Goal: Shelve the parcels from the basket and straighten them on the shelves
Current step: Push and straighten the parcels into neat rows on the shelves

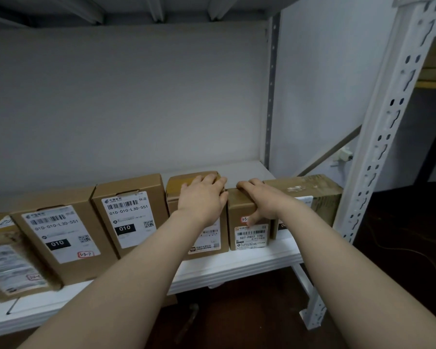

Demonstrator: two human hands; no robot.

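Observation:
Several brown cardboard parcels stand in a row on the white shelf [249,263], labels facing me. My left hand [203,197] lies over the top of a taped parcel [176,187] near the middle, fingers curled over its far edge. My right hand [261,197] grips the top of the smaller parcel [239,210] just to its right, thumb down on the labelled front. Beyond it stands a darker parcel [320,192] at the row's right end. Two taller boxes marked 010 [129,212] [61,238] stand to the left. No basket is in view.
A white slotted upright [378,152] of the rack stands right of the row. The grey back wall is behind the parcels, with bare shelf behind them. A crumpled labelled parcel [10,263] sits at the far left. Dark floor lies below the shelf.

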